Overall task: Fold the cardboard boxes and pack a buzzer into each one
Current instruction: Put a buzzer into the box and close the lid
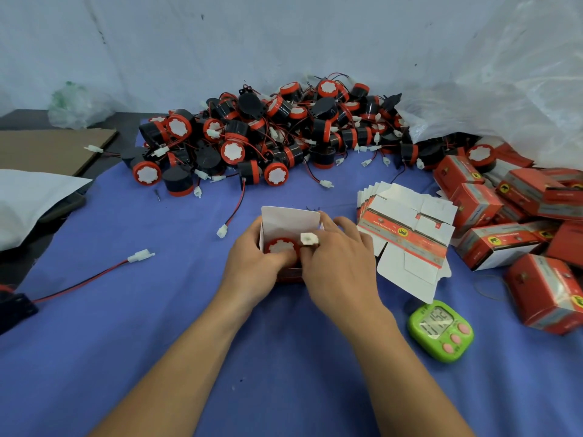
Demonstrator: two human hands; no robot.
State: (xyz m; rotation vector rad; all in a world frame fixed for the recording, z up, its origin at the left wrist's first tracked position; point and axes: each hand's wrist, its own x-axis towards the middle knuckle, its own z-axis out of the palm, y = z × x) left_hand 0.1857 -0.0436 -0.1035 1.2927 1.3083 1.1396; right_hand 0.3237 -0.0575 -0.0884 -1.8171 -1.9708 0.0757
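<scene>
Blue cloth [151, 326] everywhere. Left hand [252, 266] grips the open box [290, 220] (buzzer [280, 247] inside), right hand [342, 260] pinches its white connector [307, 238].

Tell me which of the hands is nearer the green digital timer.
Right. The right hand is up-left of the green digital timer; the left hand lies farther left, beyond the right one.

The cloth [157, 310] in front of you is blue. Your buzzers [268, 130] are black with red rings and white faces (their wires [237, 205] are red and black, with white plugs [222, 231]). The open box [290, 219] is white inside, and its buzzer [281, 247] shows red round white. Your flat boxes [407, 228] are white with a red stripe and a yellow dot. The folded boxes [542, 291] are red. Your timer [441, 331] is green with pink buttons.
</scene>
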